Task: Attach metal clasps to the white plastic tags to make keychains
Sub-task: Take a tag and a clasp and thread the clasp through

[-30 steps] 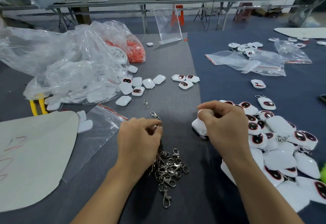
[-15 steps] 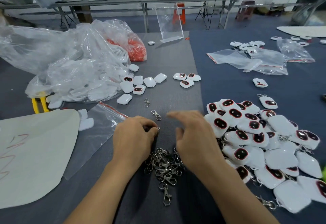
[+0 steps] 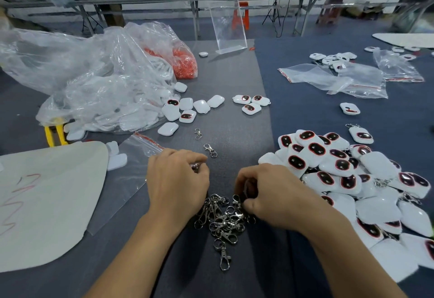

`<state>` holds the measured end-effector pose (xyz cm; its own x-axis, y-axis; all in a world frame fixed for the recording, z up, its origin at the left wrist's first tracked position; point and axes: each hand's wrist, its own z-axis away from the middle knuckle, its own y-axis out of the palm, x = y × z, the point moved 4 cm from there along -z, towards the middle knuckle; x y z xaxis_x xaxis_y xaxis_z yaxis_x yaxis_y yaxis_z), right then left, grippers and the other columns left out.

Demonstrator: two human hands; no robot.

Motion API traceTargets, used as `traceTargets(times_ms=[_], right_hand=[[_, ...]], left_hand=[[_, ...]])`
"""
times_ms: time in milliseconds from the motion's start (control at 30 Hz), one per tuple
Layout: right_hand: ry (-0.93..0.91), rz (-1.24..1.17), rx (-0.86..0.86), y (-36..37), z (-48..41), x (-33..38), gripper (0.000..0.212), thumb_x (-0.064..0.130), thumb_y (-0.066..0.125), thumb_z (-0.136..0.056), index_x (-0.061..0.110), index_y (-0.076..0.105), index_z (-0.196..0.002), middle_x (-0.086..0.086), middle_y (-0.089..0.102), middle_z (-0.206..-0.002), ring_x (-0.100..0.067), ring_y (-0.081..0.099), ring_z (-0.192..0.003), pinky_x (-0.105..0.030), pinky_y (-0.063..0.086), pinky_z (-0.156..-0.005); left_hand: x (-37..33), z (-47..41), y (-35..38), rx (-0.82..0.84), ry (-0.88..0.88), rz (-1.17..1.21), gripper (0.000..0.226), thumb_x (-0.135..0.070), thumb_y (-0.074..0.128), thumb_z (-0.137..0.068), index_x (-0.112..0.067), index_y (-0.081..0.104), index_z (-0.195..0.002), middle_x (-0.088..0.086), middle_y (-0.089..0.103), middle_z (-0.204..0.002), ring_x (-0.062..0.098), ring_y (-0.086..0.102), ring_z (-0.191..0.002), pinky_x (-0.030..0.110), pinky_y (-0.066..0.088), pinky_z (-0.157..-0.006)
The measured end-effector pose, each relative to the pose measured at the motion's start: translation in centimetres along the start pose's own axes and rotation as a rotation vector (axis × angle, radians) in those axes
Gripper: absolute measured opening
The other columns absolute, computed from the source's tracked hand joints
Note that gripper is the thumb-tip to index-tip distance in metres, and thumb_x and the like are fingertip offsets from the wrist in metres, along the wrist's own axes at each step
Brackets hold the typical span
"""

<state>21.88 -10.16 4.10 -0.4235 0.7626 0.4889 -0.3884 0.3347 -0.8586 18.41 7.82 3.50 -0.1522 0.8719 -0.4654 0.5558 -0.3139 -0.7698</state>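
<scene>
A heap of metal clasps (image 3: 222,221) lies on the grey mat between my wrists. My left hand (image 3: 178,185) is curled and pinches a metal clasp (image 3: 195,166) at its fingertips. My right hand (image 3: 272,196) has its fingers curled down at the right edge of the heap, pinching at a clasp there. A big pile of white plastic tags (image 3: 347,180) with dark red-rimmed faces lies right of my right hand; some carry clasps. Two single clasps (image 3: 210,150) lie just beyond my left hand.
A large clear bag of white tags (image 3: 98,95) and an orange-filled bag (image 3: 183,65) sit at the left. Loose tags (image 3: 187,110) lie mid-table. A white sheet (image 3: 47,203), small zip bags (image 3: 333,79) and an acrylic stand (image 3: 227,27) are around.
My right hand let go of a white tag onto the pile at the right, swung left with open fingers, and now curls onto the clasp heap. My left hand stayed put.
</scene>
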Motion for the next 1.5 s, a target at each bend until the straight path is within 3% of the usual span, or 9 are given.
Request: traceTargets(times_ms=[367,533,700,800,933,1033,1200,1400,1500], right_hand=[[0.005,-0.104,-0.049,0.6,-0.5,0.3,0.011,0.025,0.076,-0.081,0.035,0.076,-0.085,0.018,0.065,-0.062,0.001,0.062,-0.064,-0.026,0.057,-0.064],[0.038,-0.115,-0.004,0.7,-0.9,-0.3,0.006,0.025,0.075,-0.086,0.029,0.074,-0.082,0.012,0.07,-0.075,-0.004,0.066,-0.075,-0.027,0.057,-0.073],[0.098,-0.565,-0.278,-0.2,-1.2,-1.6,0.021,0.011,0.074,-0.088,0.023,0.072,-0.071,0.01,0.068,-0.061,0.0,0.057,-0.056,-0.015,0.046,-0.056],[0.165,-0.895,-0.4,0.1,-1.3,-2.2,0.022,0.006,0.07,-0.092,0.018,0.071,-0.072,0.012,0.058,-0.054,-0.003,0.048,-0.053,-0.019,0.041,-0.054],[0.194,-1.143,-0.343,0.9,-1.7,-1.9,0.022,0.005,0.067,-0.095,0.015,0.068,-0.075,0.004,0.054,-0.055,-0.008,0.047,-0.049,-0.015,0.038,-0.045],[0.191,-1.23,-0.341,1.3,-2.2,-1.8,0.021,0.004,0.065,-0.096,0.013,0.067,-0.077,-0.001,0.057,-0.061,-0.01,0.05,-0.05,-0.016,0.039,-0.044],[0.106,-0.635,-0.564,2.0,-3.8,-0.8,0.019,0.009,0.067,-0.089,0.022,0.069,-0.075,0.009,0.067,-0.064,-0.005,0.059,-0.059,-0.019,0.047,-0.06],[-0.147,-0.325,-0.601,2.4,-9.5,3.1,0.036,0.002,0.06,-0.089,0.024,0.074,-0.113,0.001,0.067,-0.11,-0.003,0.051,-0.105,0.004,0.026,-0.086],[-0.117,-0.271,-0.496,2.6,-14.2,4.4,0.04,0.012,0.056,-0.095,0.025,0.068,-0.13,-0.005,0.066,-0.128,-0.017,0.05,-0.127,-0.021,0.033,-0.101]], left_hand=[[-0.5,0.4,0.3,0.05,0.015,0.096,0.017,-0.019,0.075,-0.075,-0.035,0.08,-0.076,-0.016,0.073,-0.074,0.013,0.053,-0.072,0.029,0.042,-0.076],[-0.7,0.7,0.7,0.134,-0.033,0.238,0.019,-0.021,0.071,-0.075,-0.038,0.079,-0.075,-0.018,0.072,-0.068,0.004,0.062,-0.074,0.024,0.05,-0.072],[-1.7,1.2,1.7,0.364,-0.125,0.771,0.018,-0.034,0.076,-0.071,-0.031,0.081,-0.088,-0.004,0.076,-0.073,0.011,0.072,-0.067,0.029,0.057,-0.07],[-2.0,1.4,1.8,0.359,-0.044,0.696,0.029,-0.042,0.084,-0.069,-0.04,0.079,-0.097,-0.013,0.076,-0.08,-0.002,0.062,-0.061,0.014,0.046,-0.061],[-1.4,1.3,2.2,0.276,-0.151,0.634,0.021,-0.026,0.083,-0.078,-0.046,0.078,-0.082,-0.009,0.073,-0.063,0.012,0.066,-0.056,0.03,0.054,-0.059],[-0.5,0.7,2.0,0.212,-0.212,0.705,0.019,-0.025,0.082,-0.08,-0.044,0.078,-0.077,-0.003,0.07,-0.059,0.006,0.059,-0.052,0.025,0.05,-0.057],[1.8,-0.3,1.1,0.043,-0.263,0.592,0.009,-0.036,0.077,-0.079,-0.045,0.076,-0.079,-0.018,0.069,-0.06,-0.006,0.06,-0.055,0.019,0.046,-0.058],[4.1,-1.9,-0.1,-0.138,-0.388,0.52,0.005,-0.041,0.074,-0.076,-0.042,0.074,-0.072,-0.023,0.068,-0.061,-0.008,0.061,-0.058,0.021,0.043,-0.058],[4.8,-2.1,-0.3,-0.2,-0.378,0.49,0.017,-0.03,0.071,-0.082,-0.033,0.071,-0.065,-0.024,0.068,-0.063,-0.007,0.06,-0.06,0.009,0.039,-0.057]])
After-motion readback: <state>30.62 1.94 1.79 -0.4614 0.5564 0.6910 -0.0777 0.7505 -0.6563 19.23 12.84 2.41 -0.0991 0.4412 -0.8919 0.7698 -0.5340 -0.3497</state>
